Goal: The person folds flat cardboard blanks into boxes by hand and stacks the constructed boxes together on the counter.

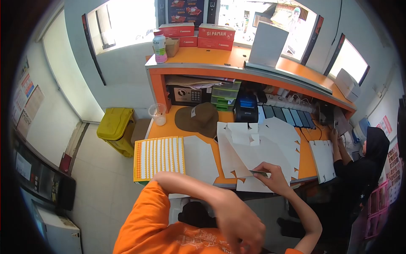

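Observation:
My right hand (272,175) is closed, pinching a small flat thing (261,173) with a dark, greenish edge; its kind is unclear. Just under these fingers lie white die-cut cardboard sheets (277,146), flat box blanks with notched edges, overlapping on the orange table. One sheet (230,154) is partly raised or folded over the others. My left hand (242,224) hangs low in front of my chest, bent downward and smeared by motion, its fingers mostly hidden. A sheet of orange and white labels (159,158) lies at the table's left on another white blank (199,158).
A brown cap (197,120), a plastic cup (159,116) and a row of phones (287,115) sit toward the table's back. Above is an orange shelf (190,57) with red boxes (215,37). A person in dark clothes (359,169) works at the right. A yellow bin (116,129) stands left.

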A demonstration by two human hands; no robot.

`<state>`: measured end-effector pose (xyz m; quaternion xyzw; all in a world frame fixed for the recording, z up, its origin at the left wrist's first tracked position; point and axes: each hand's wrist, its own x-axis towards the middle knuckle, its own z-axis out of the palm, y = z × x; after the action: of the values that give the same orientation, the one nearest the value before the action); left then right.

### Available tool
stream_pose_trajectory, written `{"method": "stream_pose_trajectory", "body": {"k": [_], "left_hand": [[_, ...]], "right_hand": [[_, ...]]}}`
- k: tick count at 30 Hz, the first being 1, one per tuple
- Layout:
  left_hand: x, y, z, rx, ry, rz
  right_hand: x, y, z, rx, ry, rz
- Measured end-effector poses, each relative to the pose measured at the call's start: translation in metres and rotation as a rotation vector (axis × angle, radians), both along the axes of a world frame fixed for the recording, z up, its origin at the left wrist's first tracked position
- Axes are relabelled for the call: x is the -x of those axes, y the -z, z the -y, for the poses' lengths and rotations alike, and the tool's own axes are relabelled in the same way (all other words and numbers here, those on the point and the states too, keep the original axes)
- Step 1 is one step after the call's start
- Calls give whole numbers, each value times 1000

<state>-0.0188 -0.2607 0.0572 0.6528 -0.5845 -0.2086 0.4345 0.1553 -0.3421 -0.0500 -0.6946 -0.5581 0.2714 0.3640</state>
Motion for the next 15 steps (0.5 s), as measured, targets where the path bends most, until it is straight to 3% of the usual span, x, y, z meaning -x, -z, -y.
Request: {"method": "stream_pose_trajectory", "body": {"k": [1,3,5,8,14,15], "left_hand": [[18,-28,-17,-124,-41,62],[53,-53,-41,192,59,259],[83,-65,-42,261,396,317],[136,-52,-27,338,165,538],[160,-75,-9,184,30,435],[162,-78,-4,202,-89,450]], "right_hand": [[-2,-2,-1,-2,4,1],[-6,7,-8,-22,-44,44],[-6,17,-19,-8,-80,41],[0,29,-38,51,-139,-8],[17,66,-56,117,-346,16],[18,74,-57,123,-372,38]]}}
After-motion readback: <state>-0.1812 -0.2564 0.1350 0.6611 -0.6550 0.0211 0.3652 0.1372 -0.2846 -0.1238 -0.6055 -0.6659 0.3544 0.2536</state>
